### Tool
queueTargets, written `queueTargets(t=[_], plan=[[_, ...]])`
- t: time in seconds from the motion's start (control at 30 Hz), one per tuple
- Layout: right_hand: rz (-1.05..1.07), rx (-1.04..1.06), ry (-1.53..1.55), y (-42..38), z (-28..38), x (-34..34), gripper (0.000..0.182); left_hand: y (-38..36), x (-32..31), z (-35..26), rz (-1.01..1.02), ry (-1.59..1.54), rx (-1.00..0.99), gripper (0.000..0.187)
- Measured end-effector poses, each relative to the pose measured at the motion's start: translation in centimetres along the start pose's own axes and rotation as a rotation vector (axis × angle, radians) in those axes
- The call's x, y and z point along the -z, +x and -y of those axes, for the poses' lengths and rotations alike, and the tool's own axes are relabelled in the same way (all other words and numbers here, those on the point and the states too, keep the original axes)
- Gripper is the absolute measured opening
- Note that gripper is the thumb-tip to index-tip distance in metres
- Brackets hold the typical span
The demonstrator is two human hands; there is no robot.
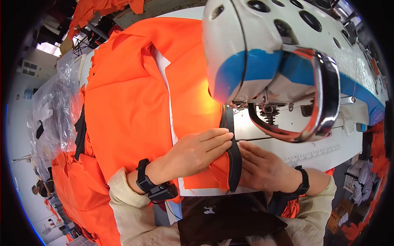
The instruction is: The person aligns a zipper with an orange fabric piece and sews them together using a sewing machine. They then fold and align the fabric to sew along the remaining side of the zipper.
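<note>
Orange fabric [135, 90] spreads over the sewing machine [262, 61] bed, with a black strip that looks like zipper tape [234, 164] along its right edge. The strip's far end runs up to the presser foot area [238, 105], where a lamp lights the cloth. My left hand [197, 151] lies flat on the fabric, fingers stretched to the right and their tips on the black strip. Just right of the strip, my right hand [262, 168] rests with its fingers extended and touching its edge; the thumb is hidden.
A shiny metal loop [324, 102] stands out from the machine head, above and right of my hands. A ruler scale [312, 155] lies along the white table. More orange cloth [78, 188] and clear plastic [57, 110] are at left.
</note>
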State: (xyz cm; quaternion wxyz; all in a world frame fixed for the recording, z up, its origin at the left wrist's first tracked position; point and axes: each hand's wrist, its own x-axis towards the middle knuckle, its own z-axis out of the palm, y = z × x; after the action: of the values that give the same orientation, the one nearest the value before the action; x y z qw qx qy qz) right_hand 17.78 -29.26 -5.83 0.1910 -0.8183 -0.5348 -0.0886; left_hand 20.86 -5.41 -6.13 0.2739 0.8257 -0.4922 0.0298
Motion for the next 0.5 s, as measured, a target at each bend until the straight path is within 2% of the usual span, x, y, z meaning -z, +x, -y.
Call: queueTargets(t=[0.1,0.27,0.33,0.5], plan=[[0.054,0.030,-0.032,0.0,-0.2,0.4,0.037,0.3,0.3,-0.5,0.027,0.159,-0.054,0.035],[0.055,-0.006,-0.058,0.0,-0.1,0.4,0.034,-0.3,-0.9,-0.6,0.038,0.211,-0.057,0.035],[0.059,-0.015,-0.047,0.0,-0.2,0.4,0.033,-0.1,-0.1,-1.1,-0.015,-0.011,0.034,0.036],[0.090,0.002,-0.057,0.5,-1.1,0.8,0.033,0.2,-0.3,-0.5,-0.008,-0.074,0.079,0.038]])
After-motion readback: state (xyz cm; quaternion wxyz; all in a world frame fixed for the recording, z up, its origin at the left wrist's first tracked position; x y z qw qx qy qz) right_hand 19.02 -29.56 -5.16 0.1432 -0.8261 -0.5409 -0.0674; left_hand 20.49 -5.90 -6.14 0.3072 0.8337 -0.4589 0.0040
